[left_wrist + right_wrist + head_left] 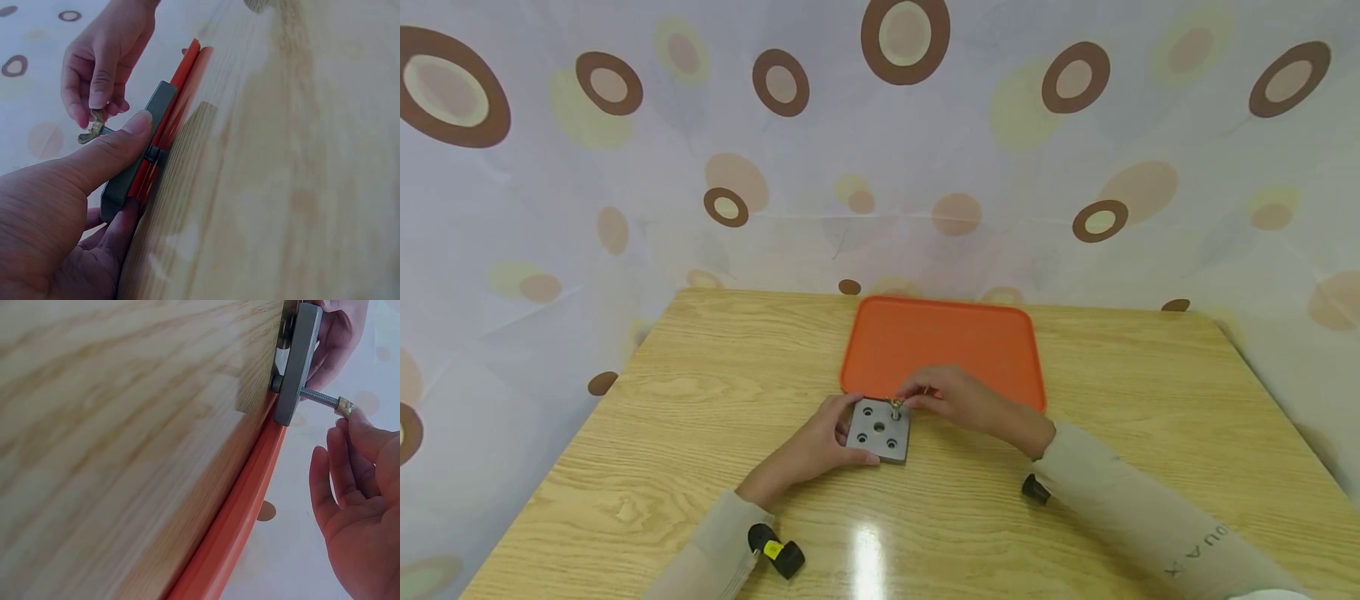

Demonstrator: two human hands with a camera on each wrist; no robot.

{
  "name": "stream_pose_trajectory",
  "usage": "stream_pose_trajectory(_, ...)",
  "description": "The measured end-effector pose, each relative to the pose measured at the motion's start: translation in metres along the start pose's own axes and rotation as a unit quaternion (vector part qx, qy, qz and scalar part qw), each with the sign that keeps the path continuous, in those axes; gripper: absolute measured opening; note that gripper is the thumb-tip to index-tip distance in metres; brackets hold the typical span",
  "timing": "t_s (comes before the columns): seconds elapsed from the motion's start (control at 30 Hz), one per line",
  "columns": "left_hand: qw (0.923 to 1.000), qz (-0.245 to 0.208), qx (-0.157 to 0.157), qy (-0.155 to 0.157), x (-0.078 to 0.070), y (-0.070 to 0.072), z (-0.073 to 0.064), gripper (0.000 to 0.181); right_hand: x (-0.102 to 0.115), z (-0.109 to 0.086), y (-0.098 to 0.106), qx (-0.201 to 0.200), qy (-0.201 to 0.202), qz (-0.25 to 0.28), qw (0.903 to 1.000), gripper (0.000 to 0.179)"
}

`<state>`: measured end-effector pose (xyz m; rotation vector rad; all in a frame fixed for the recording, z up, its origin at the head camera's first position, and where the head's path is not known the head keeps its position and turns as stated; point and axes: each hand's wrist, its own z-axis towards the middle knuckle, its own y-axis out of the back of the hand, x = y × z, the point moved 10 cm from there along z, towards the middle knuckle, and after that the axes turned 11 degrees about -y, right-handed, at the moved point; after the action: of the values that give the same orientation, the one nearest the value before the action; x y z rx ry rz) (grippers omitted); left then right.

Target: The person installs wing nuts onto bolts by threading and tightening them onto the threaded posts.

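Observation:
A square grey metal plate (878,442) with several holes lies in front of the tray. My left hand (816,443) grips its left side, thumb along the near edge and fingers at the far corner. At the plate's far right hole stands a wing screw (320,397) with a brass-coloured winged head and a threaded steel shank. The thumb and fingers of my right hand (958,398) pinch that head. Much of the thread shows above the plate in the right wrist view. Short dark round pegs (153,154) stick out under the plate.
An orange tray (943,333) lies flat just behind the plate, its near rim close to the plate's far edge. The wooden table (737,358) runs back to a patterned cloth (820,167). Black wrist devices (775,550) sit at both sleeves.

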<state>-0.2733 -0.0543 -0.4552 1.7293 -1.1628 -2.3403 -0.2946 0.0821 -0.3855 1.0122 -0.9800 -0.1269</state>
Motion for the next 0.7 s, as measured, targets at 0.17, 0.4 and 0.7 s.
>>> stream_pose_trajectory(0.17,1.0,-0.007,0.002,0.002,0.0,-0.001,0.0,0.091,0.001,0.0,0.0,-0.003,0.006,0.003,1.0,0.016)
stream_pose_trajectory(0.4,1.0,-0.001,0.004,0.002,-0.001,0.0,0.0,0.093,0.003,-0.001,0.001,-0.009,0.024,-0.005,0.9997,0.029)
stream_pose_trajectory(0.7,1.0,-0.005,0.0,-0.005,-0.004,0.001,0.0,0.089,0.011,0.0,-0.006,0.012,0.067,-0.029,0.9973,0.038)
